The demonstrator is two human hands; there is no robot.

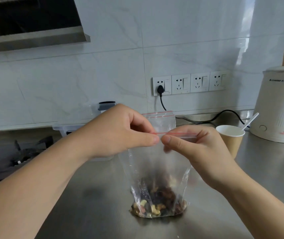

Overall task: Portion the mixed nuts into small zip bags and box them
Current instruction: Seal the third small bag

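A clear zip bag (pixel 156 166) with a red seal strip stands upright on the steel counter, with mixed nuts (pixel 158 204) filling its bottom. My left hand (pixel 120 133) pinches the seal strip at its left end. My right hand (pixel 196 149) pinches the same strip just to the right, thumbs nearly touching. Behind the hands, another zip bag (pixel 161 118) with a red strip stands upright. A clear plastic box (pixel 63 128) with a dark latch sits behind my left hand, mostly hidden.
A brown paper cup (pixel 230 140) with a white spoon stands at the right, beside a white appliance (pixel 279 104). A black cable runs from the wall sockets (pixel 189 83) along the counter's back edge. Gas hob grates (pixel 17 152) lie at the left.
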